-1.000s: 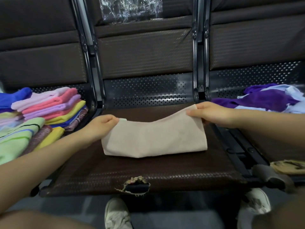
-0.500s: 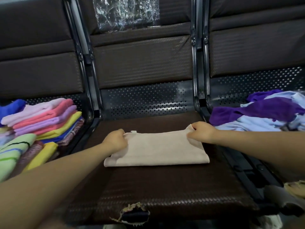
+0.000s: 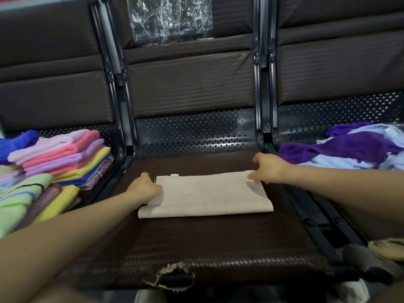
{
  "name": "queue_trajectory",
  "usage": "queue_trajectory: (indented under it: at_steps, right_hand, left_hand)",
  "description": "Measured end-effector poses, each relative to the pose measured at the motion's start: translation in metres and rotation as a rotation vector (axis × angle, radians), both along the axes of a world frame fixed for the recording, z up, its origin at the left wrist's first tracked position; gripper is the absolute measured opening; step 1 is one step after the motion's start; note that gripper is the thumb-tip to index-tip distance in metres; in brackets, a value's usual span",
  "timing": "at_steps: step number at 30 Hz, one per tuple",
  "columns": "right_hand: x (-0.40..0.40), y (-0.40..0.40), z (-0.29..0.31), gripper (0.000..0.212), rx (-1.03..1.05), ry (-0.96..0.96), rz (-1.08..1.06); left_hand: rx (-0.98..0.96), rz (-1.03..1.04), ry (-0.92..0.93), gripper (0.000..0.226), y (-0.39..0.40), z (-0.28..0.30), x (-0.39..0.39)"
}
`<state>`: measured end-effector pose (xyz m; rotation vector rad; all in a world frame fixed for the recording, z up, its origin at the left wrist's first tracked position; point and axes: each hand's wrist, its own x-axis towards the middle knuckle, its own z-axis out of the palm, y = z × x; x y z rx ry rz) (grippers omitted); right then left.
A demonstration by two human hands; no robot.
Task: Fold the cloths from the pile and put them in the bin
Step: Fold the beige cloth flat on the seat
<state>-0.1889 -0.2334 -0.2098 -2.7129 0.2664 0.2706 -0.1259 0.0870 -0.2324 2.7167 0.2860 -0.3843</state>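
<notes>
One beige cloth folded in half on the middle seat, many done, some left.

The cloth [image 3: 207,194] lies flat near the middle of the seat [image 3: 218,248], a neat beige rectangle with the fold toward the front edge and a small tag at its back edge. The left hand [image 3: 145,189] grips its left edge with curled fingers; the right hand [image 3: 267,168] pinches the back right corner. I think at least one more fold is needed. A stack [image 3: 59,158] of folded cloths sits on the left seat, and a loose purple and pale blue pile [image 3: 349,149] waits on the right seat. I see no bin.
</notes>
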Motion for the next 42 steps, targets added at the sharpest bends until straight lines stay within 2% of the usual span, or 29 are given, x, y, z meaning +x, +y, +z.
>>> queue_trajectory:
  at_steps: [3, 6, 9, 12, 15, 17, 22, 28, 30, 32, 34, 38, 40, 42]
  right_hand:
    - [-0.013, 0.0, -0.006, 0.035, 0.185, 0.194, -0.106]
    - [-0.025, 0.002, -0.012, 0.038, 0.428, 0.275, -0.195]
    - [-0.031, 0.011, -0.015, 0.045, 0.563, 0.251, -0.257]
    - [-0.03, 0.017, -0.012, 0.053, 0.711, 0.192, -0.354]
    - [-0.03, 0.009, 0.003, 0.044, 0.899, 0.297, -0.507]
    - [-0.031, 0.002, 0.01, 0.036, 0.957, 0.361, -0.598]
    - [-0.03, -0.006, 0.014, 0.04, 1.02, 0.283, -0.653]
    - [-0.02, 0.023, 0.044, 0.03, 1.145, 0.052, -0.552]
    - [-0.016, 0.043, 0.055, 0.029, 1.156, 0.02, -0.468]
    - [-0.012, 0.069, 0.062, 0.03, 1.153, 0.029, -0.376]
    - [-0.007, 0.098, 0.064, 0.029, 1.146, 0.07, -0.269]
    - [-0.005, 0.146, 0.05, 0.013, 1.164, 0.309, 0.009]
    - [-0.007, 0.155, 0.04, 0.022, 1.112, 0.349, 0.081]
    - [-0.01, 0.151, 0.034, 0.03, 0.984, 0.296, 0.102]
  left_hand:
    - [-0.081, 0.019, 0.048, 0.044, 0.005, 0.0, -0.01]
    - [-0.244, 0.076, 0.157, 0.039, 0.001, 0.004, -0.025]
    - [-0.306, 0.064, 0.233, 0.047, -0.005, 0.009, -0.036]
    - [-0.356, 0.032, 0.179, 0.044, -0.008, 0.009, -0.042]
    - [-0.479, 0.008, 0.109, 0.039, -0.007, 0.009, -0.042]
    - [-0.481, 0.001, 0.106, 0.038, -0.004, 0.01, -0.043]
    - [-0.548, 0.055, 0.181, 0.033, 0.0, 0.008, -0.048]
    - [-0.623, 0.118, 0.207, 0.046, 0.001, 0.01, -0.045]
    - [-0.687, 0.169, 0.225, 0.038, 0.001, 0.009, -0.045]
    - [-0.755, 0.24, 0.222, 0.029, 0.002, 0.009, -0.044]
    - [-0.806, 0.319, 0.201, 0.031, 0.006, 0.009, -0.042]
    - [-0.81, 0.369, 0.147, 0.033, 0.016, 0.011, -0.042]
    - [-0.787, 0.322, 0.159, 0.034, 0.018, 0.012, -0.044]
    - [-0.747, 0.274, 0.182, 0.033, 0.018, 0.013, -0.045]
